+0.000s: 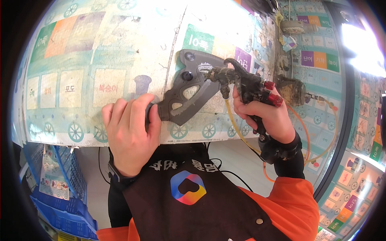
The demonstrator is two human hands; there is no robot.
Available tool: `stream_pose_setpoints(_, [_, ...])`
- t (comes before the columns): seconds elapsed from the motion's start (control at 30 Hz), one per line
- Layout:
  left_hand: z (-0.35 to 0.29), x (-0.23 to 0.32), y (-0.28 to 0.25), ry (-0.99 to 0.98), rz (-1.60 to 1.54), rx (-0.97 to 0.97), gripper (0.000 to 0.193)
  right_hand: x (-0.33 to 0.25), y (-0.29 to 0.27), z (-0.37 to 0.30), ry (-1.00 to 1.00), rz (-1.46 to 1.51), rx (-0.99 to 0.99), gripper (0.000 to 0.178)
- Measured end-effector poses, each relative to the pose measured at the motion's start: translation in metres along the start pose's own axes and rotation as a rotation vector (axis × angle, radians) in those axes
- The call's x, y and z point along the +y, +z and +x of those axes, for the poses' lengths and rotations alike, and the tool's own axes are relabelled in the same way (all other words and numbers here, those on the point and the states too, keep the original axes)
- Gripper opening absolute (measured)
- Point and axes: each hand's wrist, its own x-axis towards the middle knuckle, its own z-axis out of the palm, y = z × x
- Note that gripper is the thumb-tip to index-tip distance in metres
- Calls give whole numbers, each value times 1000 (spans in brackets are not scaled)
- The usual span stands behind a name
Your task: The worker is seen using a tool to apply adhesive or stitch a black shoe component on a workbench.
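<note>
A curved dark grey panel with several cutouts lies near the front of the covered table. Its lower left end is pinched between the thumb and fingers of my left hand. My right hand is wrapped round the grip of a black spray gun with red knobs. The gun's nozzle points left, right over or against the panel's upper right part; I cannot tell whether they touch. Whitish residue shows on the panel by the nozzle and along its lower right strip. A yellow hose hangs from the gun.
Printed sheets cover the worktable, stained with residue. To the right, an orange hose loops near a grimy cylindrical fitting. Blue plastic crates stand below the table at the left. Black cables run under the table's front edge.
</note>
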Motion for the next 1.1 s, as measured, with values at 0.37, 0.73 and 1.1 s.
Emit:
stream_pose_setpoints(0.37, [-2, 0, -2, -25, 2, -41, 26, 0, 5, -9, 64, -10, -21, 21])
stream_pose_setpoints(0.73, [-3, 0, -3, -28, -10, -38, 26, 0, 11, -16, 114, -7, 22, 21])
stream_pose_setpoints(1.1, [-2, -2, 1, 7, -18, 39, 27, -1, 22, -14, 82, 15, -52, 24])
